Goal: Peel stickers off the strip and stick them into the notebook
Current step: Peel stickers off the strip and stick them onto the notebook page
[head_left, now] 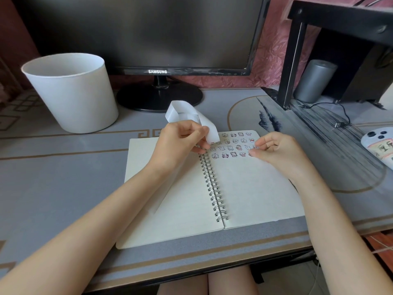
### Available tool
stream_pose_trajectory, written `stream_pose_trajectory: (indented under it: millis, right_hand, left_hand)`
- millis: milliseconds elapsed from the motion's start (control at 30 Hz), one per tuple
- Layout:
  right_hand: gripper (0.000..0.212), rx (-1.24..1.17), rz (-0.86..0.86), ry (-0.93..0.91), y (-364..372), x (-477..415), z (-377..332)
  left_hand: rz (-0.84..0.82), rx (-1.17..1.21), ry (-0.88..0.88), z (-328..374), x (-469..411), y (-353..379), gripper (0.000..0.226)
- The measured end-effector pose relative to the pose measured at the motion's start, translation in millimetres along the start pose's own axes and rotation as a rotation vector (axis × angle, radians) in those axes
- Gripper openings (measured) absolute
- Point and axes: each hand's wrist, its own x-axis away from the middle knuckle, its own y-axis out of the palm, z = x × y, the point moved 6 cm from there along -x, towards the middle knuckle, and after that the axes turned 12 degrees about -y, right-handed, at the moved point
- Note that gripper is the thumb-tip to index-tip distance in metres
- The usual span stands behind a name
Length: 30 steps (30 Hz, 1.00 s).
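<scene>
Left hand (180, 139) is pinched on the strip (204, 122) at notebook's (255, 188) 12 o'clock; right hand (279, 150) is curled over stickers (232, 143), grip undeterminable.

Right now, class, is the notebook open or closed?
Open. The notebook lies flat, both pages spread either side of the spiral binding, stickers on the right page.
</scene>
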Motion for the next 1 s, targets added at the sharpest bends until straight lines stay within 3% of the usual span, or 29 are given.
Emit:
stream_pose_trajectory:
  millis: [567, 733, 1000]
  right_hand:
    - [0.026, -0.016, -0.061, -0.023, 1, -1, -1]
    - [0.011, 0.015, -0.006, 0.010, -4, -4, -4]
    - [0.005, -0.039, -0.107, -0.285, 14, -11, -69]
  left_hand:
    - [0.006, 0.004, 0.009, 3, 2, 0, 0.024]
    - [0.004, 0.006, 0.014, 5, 3, 0, 0.024]
    - [0.019, -0.001, 0.059, 8, 3, -2, 0.025]
